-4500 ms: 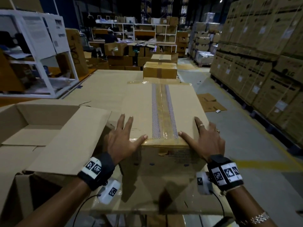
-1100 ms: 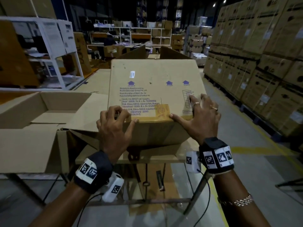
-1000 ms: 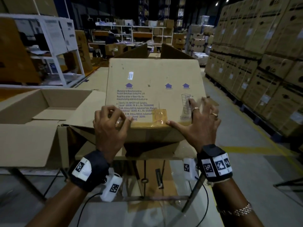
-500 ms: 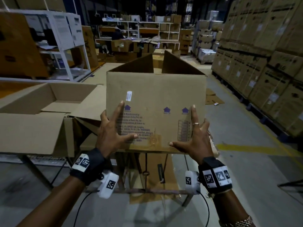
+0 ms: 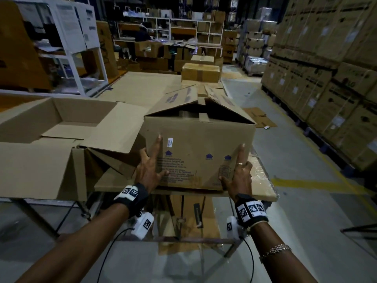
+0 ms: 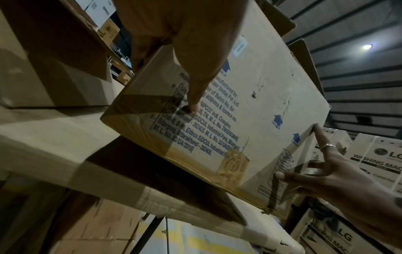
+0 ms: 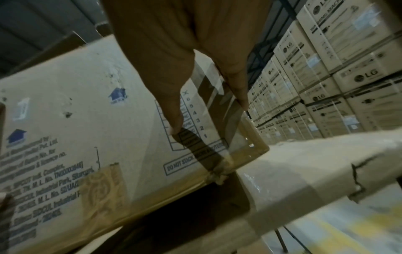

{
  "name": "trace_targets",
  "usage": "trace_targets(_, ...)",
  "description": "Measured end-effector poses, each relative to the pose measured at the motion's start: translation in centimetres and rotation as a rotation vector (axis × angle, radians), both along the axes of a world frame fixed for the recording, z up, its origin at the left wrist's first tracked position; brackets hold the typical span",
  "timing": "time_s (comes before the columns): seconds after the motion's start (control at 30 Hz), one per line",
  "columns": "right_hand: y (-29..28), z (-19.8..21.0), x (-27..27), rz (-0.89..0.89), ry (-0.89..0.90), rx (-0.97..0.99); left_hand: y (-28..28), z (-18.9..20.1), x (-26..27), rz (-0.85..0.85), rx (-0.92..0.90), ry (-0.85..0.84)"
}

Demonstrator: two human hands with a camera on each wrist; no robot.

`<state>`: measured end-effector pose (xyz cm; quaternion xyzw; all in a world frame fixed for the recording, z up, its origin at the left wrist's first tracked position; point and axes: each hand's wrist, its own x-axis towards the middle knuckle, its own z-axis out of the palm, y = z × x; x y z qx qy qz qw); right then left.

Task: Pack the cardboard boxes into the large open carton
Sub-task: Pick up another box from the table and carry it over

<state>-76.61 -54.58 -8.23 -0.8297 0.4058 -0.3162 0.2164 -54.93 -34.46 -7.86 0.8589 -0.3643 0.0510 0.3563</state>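
Observation:
A brown cardboard box [image 5: 200, 144] with blue arrows and print stands upright at the near edge of the table [image 5: 263, 180], its top flaps loosely raised. My left hand [image 5: 150, 168] presses its lower left corner with straight, spread fingers, thumb on the printed face. My right hand [image 5: 237, 174] presses the lower right corner the same way. The left wrist view shows the box [image 6: 250, 103], my left hand [image 6: 185, 51] and my right hand [image 6: 326, 171]. In the right wrist view my right hand [image 7: 174, 60] straddles the box's [image 7: 76, 111] taped corner. The large open carton [image 5: 30, 170] lies to the left, one flap touching the box.
A sealed box [image 5: 201, 72] sits at the table's far end. Stacked appliance cartons [image 5: 326, 78] line the right side of the aisle. White shelving [image 5: 71, 37] stands at the back left. Flattened cardboard [image 5: 257, 117] lies on the floor to the right.
The box went from lying flat with its taped face up to standing upright. My hands slid from its near top edge down to its lower corners, fingers straightening.

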Motion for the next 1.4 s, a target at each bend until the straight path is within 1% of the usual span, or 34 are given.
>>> trace_targets(0.1,-0.9,-1.6,1.5,0.007,0.016,0.04,-1.0,-1.6,0.9,-0.011,0.008,-0.021)
trace_targets(0.23,-1.2,-4.0,2.4,0.047,0.03,0.063,-1.1,-4.0,2.3,-0.031,0.114,-0.046)
trace_targets(0.37,-1.2,-4.4,2.8,0.021,0.014,0.068,-0.8,-4.2,3.0,-0.086,0.107,0.009)
trace_targets(0.4,-0.9,-4.0,2.7,0.006,0.012,0.047,-0.4,-3.6,3.0,-0.088,0.084,-0.006)
trace_targets(0.47,-0.6,-2.3,2.4,-0.023,-0.039,-0.066,0.5,-1.7,3.3,-0.061,-0.001,-0.084)
trace_targets(0.53,-0.6,0.6,2.2,-0.055,-0.163,-0.226,1.2,1.4,4.0,-0.039,-0.148,-0.193)
trace_targets(0.6,-1.1,4.4,2.6,-0.079,-0.288,-0.357,1.3,5.4,5.2,-0.042,-0.283,-0.314)
trace_targets(0.67,-2.2,8.3,3.6,-0.062,-0.36,-0.442,0.5,9.3,6.8,-0.058,-0.315,-0.397)
trace_targets(0.7,-2.8,10.0,4.3,-0.053,-0.356,-0.452,-0.2,10.8,7.8,-0.06,-0.278,-0.415)
trace_targets(0.73,-3.6,11.4,5.1,-0.049,-0.309,-0.441,-1.0,11.9,8.7,-0.059,-0.205,-0.404)
trace_targets(0.77,-4.7,12.2,6.0,-0.049,-0.218,-0.406,-2.0,12.5,9.7,-0.064,-0.111,-0.359)
trace_targets(0.87,-7.6,13.2,8.5,-0.007,0.143,-0.178,-4.7,12.5,12.5,-0.139,0.167,-0.126)
trace_targets(0.93,-9.1,13.0,9.5,0.052,0.306,-0.028,-5.7,11.8,13.5,-0.19,0.274,-0.018)
trace_targets(1.0,-10.3,12.4,9.7,0.081,0.392,0.003,-6.2,10.9,13.8,-0.22,0.317,0.026)
trace_targets(1.17,-13.1,12.0,9.1,0.159,0.41,0.093,-6.5,10.1,13.7,-0.262,0.3,0.088)
trace_targets(1.27,-14.1,11.5,8.7,0.226,0.383,0.141,-6.7,9.9,13.7,-0.284,0.278,0.067)
trace_targets(1.4,-13.8,10.5,8.5,0.225,0.321,0.093,-6.9,9.2,13.4,-0.27,0.241,0.024)
